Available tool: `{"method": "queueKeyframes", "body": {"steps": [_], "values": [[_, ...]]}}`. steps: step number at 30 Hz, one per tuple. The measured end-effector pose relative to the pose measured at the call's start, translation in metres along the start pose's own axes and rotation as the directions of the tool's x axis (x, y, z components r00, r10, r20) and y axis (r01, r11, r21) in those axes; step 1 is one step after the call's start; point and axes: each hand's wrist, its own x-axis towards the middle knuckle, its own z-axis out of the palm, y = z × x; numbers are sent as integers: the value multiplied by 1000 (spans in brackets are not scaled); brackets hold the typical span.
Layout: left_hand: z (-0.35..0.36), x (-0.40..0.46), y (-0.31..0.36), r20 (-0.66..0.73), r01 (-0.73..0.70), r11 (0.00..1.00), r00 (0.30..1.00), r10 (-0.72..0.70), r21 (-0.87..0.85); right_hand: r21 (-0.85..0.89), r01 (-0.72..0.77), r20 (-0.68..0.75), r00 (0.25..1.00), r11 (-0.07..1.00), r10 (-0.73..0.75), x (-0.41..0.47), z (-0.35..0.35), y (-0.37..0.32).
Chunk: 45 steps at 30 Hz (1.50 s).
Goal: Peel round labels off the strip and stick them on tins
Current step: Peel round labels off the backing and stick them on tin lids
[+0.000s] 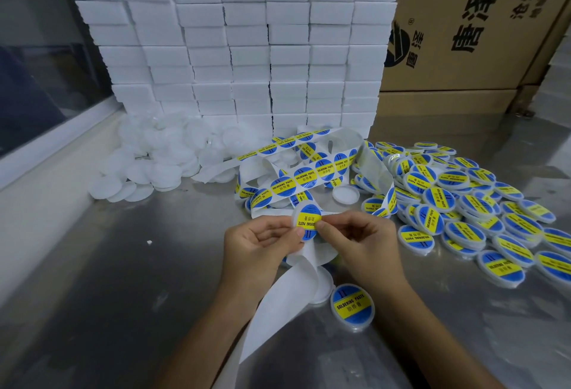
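Note:
My left hand [262, 242] holds a small white round tin [304, 221] upright above the metal table. A blue and yellow round label covers its face. My right hand [355, 240] pinches the tin's right edge with thumb and forefinger on the label. The label strip [296, 177] curls across the table behind my hands, with several labels on it. Its bare white backing [278, 302] trails down toward me under my left wrist. One labelled tin [352, 306] lies near my right forearm.
A heap of labelled tins [463, 200] covers the table on the right. Unlabelled white tins [154, 160] are piled at the back left. Stacked white boxes [241, 42] form a wall behind, with cardboard cartons [463, 33] to the right. A single white lid [346, 194] lies by the strip.

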Motion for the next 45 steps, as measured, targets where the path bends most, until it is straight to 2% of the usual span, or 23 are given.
{"method": "queueKeyframes", "body": {"steps": [4,6,9,15,22,27,31,33,36,40,45], "values": [[-2,0,2,56,78,990,996,-72,-114,-222,207,-79,970,953,-229,-2,2,2],[-1,2,2,108,132,972,988,-112,-193,-253,271,-87,950,929,-300,-2,4,1],[0,2,1,167,195,934,975,-150,-300,-192,239,-98,960,952,-261,-3,9,-1],[-1,2,-1,235,216,923,961,-144,-318,-20,120,-57,991,993,-121,-7,16,-4],[3,-1,-3,268,216,944,952,-147,-249,35,122,-133,984,992,-117,0,5,-7],[1,0,-2,246,147,954,966,-81,-262,98,1,-47,999,995,4,-6,12,-12],[1,-1,-3,270,112,973,961,-55,-202,147,-53,-116,991,988,70,-3,11,-12],[2,-1,-4,278,103,977,959,-48,-188,133,-32,-155,986,991,53,-2,9,-10],[4,-2,-3,249,93,979,968,-47,-180,102,-5,-136,990,995,19,-6,10,-14],[4,-4,-2,259,69,992,965,-40,-103,79,-67,-168,983,995,79,-8,13,-16],[2,-2,-2,238,62,995,970,-43,-75,190,-47,-138,988,981,74,-5,13,-11]]}}
